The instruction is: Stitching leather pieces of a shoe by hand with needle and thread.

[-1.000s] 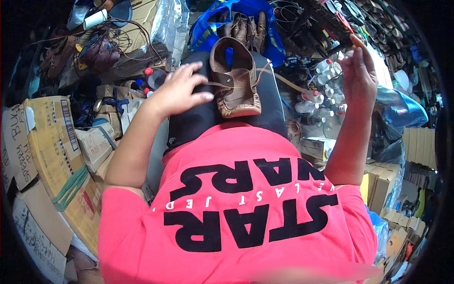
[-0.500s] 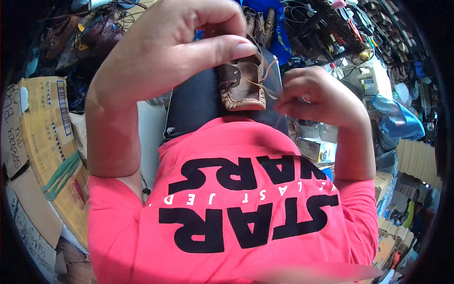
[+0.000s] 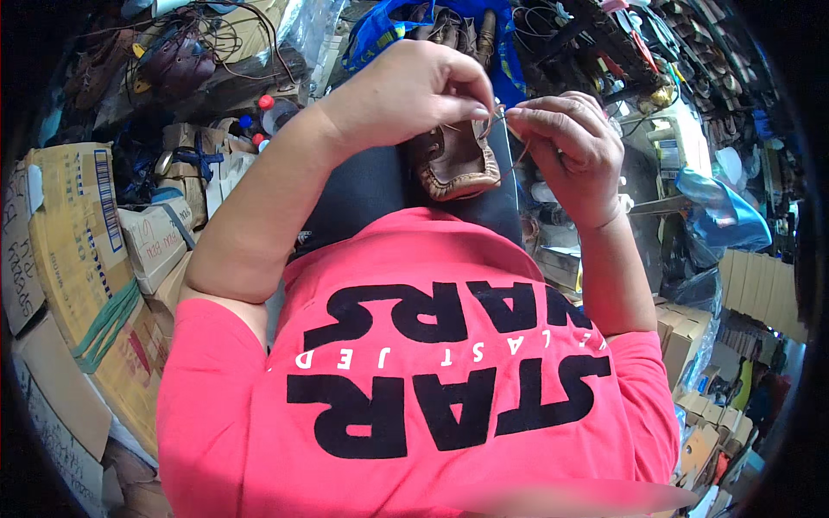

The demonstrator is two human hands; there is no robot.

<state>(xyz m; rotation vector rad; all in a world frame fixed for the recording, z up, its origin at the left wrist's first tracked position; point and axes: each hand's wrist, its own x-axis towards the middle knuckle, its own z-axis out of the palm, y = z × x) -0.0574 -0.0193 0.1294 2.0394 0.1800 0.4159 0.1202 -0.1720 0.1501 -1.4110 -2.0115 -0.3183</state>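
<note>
A brown leather moccasin-style shoe point(image 3: 456, 166) with a stitched, puckered toe rests on my lap, its toe toward me. My left hand point(image 3: 419, 91) is over the shoe's far part and hides much of it; its thumb and forefinger pinch a thin leather lace. Close beside it, my right hand point(image 3: 572, 142) has finger and thumb pressed together on the thin lace point(image 3: 522, 154). The two sets of fingertips almost meet at the shoe's right edge. Whether both pinch the same strand is too small to tell.
A blue bag point(image 3: 511, 73) holding brown shoes or shoe forms stands beyond my knees. Cardboard boxes point(image 3: 82, 224) are stacked at the left. Loose cords point(image 3: 259, 34) and dark leather pieces lie at the far left. Crowded shelves and a blue plastic bag point(image 3: 725, 211) are at the right.
My left hand has moved right and lower, and my right hand has risen to meet it. Their fingertips were apart and are now close together at the lace. The shoe has shifted slightly right.
</note>
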